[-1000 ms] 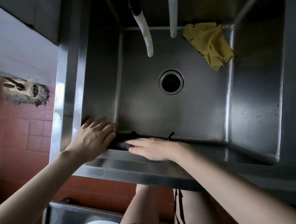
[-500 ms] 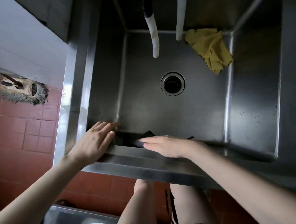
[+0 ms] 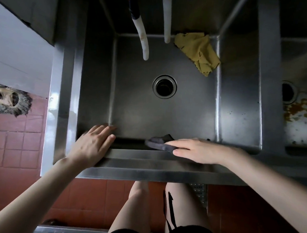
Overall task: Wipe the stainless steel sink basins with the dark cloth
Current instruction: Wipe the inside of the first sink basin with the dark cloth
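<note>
My right hand (image 3: 197, 150) lies flat, fingers straight, pressing the dark cloth (image 3: 159, 143) onto the front edge of the sink basin (image 3: 132, 106), on my side of the drain (image 3: 164, 86). My left hand (image 3: 92, 145) rests spread on the rim, left of the drain. A yellow cloth (image 3: 198, 51) lies beyond the drain, rightward

Honestly I can't read a single thing here; the steel sink (image 3: 238, 106) is bare metal, no stamp or brand I can make out; the hose (image 3: 143, 42) just has plain dark and orange bands, no print; the yellow cloth (image 3: 198, 51) and dark cloth (image 3: 158, 143) show no tag or lettering.
</note>
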Tool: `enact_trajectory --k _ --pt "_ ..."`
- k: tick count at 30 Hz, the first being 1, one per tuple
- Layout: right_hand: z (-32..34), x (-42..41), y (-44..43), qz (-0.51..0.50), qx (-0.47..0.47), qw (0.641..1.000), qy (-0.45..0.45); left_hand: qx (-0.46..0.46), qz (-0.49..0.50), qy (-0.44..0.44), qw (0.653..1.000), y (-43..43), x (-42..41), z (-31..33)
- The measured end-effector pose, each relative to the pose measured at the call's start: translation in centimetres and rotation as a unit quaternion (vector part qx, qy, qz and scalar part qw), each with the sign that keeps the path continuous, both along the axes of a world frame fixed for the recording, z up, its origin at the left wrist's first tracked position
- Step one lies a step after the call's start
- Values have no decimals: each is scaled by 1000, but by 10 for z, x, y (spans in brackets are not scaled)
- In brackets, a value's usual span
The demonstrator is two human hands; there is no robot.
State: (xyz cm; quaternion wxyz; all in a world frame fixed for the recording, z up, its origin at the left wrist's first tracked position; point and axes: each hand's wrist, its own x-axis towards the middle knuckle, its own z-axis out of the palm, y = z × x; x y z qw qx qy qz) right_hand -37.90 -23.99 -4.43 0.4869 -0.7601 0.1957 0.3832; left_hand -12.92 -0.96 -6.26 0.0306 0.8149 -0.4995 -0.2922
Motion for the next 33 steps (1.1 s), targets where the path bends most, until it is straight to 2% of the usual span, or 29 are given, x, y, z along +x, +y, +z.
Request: enact_trajectory --k 4,7,11,14,25,30,33 --pt "16 5 16 0 -74 997 -36 -14 -33 46 998 -15 -11 -2" --pt "19 31 40 11 -111 991 -74 -49 -19 90 995 -31 -22 1" --pt "15 52 57 -6 -125 988 -88 -86 -11 126 988 -59 -34 3" --pt "15 32 43 -26 -120 988 -88 -105 -29 132 985 -82 -46 1" --pt "20 -73 -65 1 -138 988 75 -106 -82 171 976 -176 -120 -30" --pt "9 -65 -83 98 -143 981 86 -72 -115 154 979 -216 -147 -51" --pt "-1 -49 -91 170 -172 968 71 -66 -91 161 981 -230 -148 -60"
